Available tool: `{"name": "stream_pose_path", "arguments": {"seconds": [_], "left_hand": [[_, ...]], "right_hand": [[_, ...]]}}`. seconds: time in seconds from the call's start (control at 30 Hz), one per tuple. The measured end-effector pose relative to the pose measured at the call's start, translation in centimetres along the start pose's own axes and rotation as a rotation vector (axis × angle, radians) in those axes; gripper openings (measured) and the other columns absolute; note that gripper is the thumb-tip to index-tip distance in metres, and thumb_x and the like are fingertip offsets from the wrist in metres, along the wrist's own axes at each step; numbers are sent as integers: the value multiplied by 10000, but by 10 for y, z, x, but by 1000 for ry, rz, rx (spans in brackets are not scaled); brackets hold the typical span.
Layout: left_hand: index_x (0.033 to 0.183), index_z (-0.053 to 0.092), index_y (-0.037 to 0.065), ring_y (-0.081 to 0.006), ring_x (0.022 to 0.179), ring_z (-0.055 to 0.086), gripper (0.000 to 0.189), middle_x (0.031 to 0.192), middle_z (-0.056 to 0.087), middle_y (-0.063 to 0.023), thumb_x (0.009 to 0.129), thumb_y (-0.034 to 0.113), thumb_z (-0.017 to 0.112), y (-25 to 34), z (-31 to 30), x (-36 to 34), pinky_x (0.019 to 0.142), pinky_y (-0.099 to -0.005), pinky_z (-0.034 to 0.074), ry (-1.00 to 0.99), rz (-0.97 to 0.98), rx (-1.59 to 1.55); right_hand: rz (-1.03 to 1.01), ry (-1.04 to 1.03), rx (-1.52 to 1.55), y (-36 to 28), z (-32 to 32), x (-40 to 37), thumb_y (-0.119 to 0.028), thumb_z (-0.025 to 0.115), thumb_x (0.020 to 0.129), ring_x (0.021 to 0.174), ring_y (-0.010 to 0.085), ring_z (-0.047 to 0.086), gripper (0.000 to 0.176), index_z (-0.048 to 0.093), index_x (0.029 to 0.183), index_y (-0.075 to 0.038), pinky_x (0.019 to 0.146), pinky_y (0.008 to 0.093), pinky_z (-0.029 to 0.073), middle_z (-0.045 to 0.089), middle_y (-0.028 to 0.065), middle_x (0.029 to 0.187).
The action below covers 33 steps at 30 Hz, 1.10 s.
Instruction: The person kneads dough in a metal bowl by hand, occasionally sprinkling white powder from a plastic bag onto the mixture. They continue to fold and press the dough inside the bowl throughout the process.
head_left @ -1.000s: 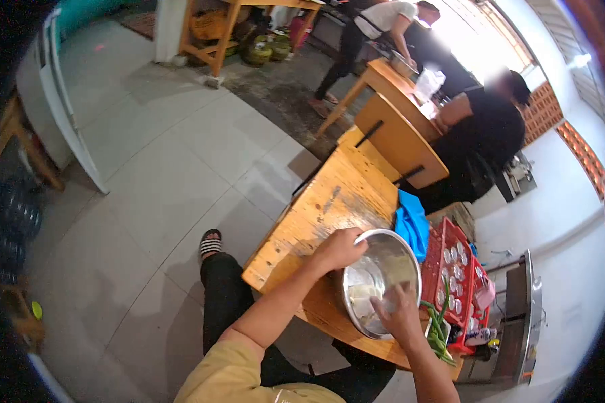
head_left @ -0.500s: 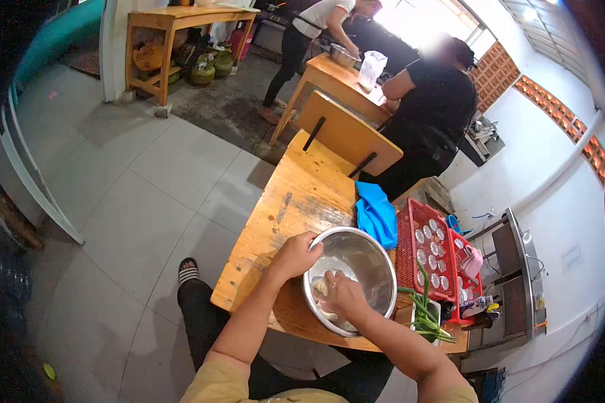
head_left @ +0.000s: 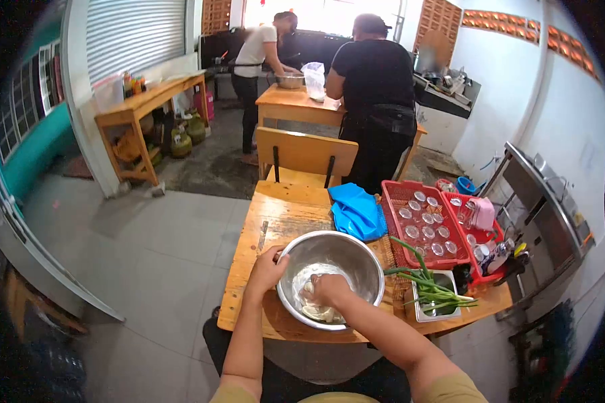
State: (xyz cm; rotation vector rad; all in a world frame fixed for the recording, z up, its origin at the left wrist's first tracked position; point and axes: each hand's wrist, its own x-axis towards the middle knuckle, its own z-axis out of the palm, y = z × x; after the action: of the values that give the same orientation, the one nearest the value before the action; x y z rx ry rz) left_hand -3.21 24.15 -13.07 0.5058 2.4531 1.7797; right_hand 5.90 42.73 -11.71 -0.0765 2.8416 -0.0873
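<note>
Gripping the left rim of a steel bowl [head_left: 359,258], the left hand [head_left: 265,269] has its fingers curled over the edge and its thumb on the outside wall, closed on the metal. The bowl stands on a wooden table [head_left: 275,218] at its near edge, closer to the near left corner than to the right one. Inside the bowl the right hand [head_left: 329,289] lies knuckles-up on a pale lump of dough [head_left: 314,311], fingers bent down into it. The back of the hand hides how far they close around the dough, so that cannot be told. The dough sits low in the bowl against the near wall, and the far wall is bare and shiny. Just beyond the bowl, toward the far edge, a blue cloth [head_left: 356,211] lies crumpled, touching a red crate [head_left: 393,195] full of small glasses [head_left: 423,225]. Right of the bowl, green onions [head_left: 427,282] lie across a small metal tray [head_left: 420,310] near the near right corner. A chair [head_left: 306,153] stands against the far edge. Behind it, two people work at a second table [head_left: 289,106] — a person in black [head_left: 373,80] and a person in a white top [head_left: 254,52].
</note>
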Motion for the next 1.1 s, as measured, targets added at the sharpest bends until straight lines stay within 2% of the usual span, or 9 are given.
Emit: {"name": "stream_pose_path", "arguments": {"seconds": [0.03, 0.13, 0.27, 0.33, 0.4, 0.57, 0.73, 0.87, 1.1], "left_hand": [[1238, 681, 19, -286, 844, 708, 422, 936, 731, -187, 916, 291, 688, 7, 0, 2, 793, -399, 557, 24, 46, 49], [1233, 680, 1, -362, 932, 706, 473, 984, 729, -234, 916, 351, 665, 46, 7, 18, 866, -447, 549, 105, 180, 484], [1220, 686, -4, -367, 966, 701, 547, 1086, 716, -235, 907, 445, 668, 58, 33, 77, 882, -447, 535, 22, 362, 589], [1168, 717, -7, -385, 1004, 697, 591, 1059, 721, -255, 939, 525, 603, 68, 43, 102, 909, -456, 528, -291, 163, 566], [1135, 734, -3, -398, 1020, 693, 636, 1053, 722, -263, 955, 576, 546, 72, 60, 114, 927, -463, 523, -293, 160, 615], [1023, 773, 8, -440, 1070, 672, 839, 1087, 716, -278, 989, 719, 328, 77, 87, 124, 976, -489, 500, -431, 61, 739], [1064, 767, 32, -447, 1048, 673, 814, 1075, 719, -267, 997, 712, 324, 79, 80, 112, 962, -496, 504, -424, 143, 741], [1036, 774, 60, -441, 1026, 675, 793, 1043, 722, -253, 994, 716, 331, 50, 80, 110, 936, -506, 512, -360, 119, 752], [1046, 789, 95, -419, 1021, 689, 764, 1034, 731, -238, 942, 754, 417, 67, 72, 94, 901, -522, 530, -339, 175, 840]], "right_hand": [[-5, 19, 21, 2, 0, 2, -624, 520, 932, 969, 349, 728, 673, 671, 1234, -42, 819, 471, 570, 750, 192, 1032], [-60, 61, 50, 3, 8, -2, -590, 553, 928, 960, 345, 729, 625, 681, 1214, -48, 807, 472, 573, 753, 177, 1028], [-72, 68, 17, 0, -1, -11, -559, 582, 921, 950, 334, 732, 573, 687, 1215, -78, 794, 461, 583, 758, 160, 1028], [-132, 117, 6, 1, 0, -15, -550, 580, 925, 953, 330, 733, 561, 692, 1211, -81, 800, 458, 584, 757, 165, 1020], [-164, 157, 21, 4, 6, -10, -516, 590, 922, 913, 332, 741, 534, 697, 1207, -77, 772, 456, 590, 758, 156, 975], [-124, 83, 72, 7, 25, -3, -640, 562, 911, 902, 354, 731, 666, 657, 1250, -74, 794, 471, 578, 740, 188, 994], [-171, 134, 17, 7, 21, -2, -621, 567, 920, 854, 353, 731, 651, 658, 1201, -41, 758, 465, 578, 740, 165, 946], [-197, -24, -24, 6, 22, 6, -601, 598, 911, 878, 352, 730, 629, 652, 1231, -62, 776, 464, 576, 739, 171, 956], [-198, -52, 19, 6, 7, -3, -579, 607, 924, 911, 366, 723, 606, 634, 1263, -78, 803, 481, 570, 729, 187, 1009]]}}
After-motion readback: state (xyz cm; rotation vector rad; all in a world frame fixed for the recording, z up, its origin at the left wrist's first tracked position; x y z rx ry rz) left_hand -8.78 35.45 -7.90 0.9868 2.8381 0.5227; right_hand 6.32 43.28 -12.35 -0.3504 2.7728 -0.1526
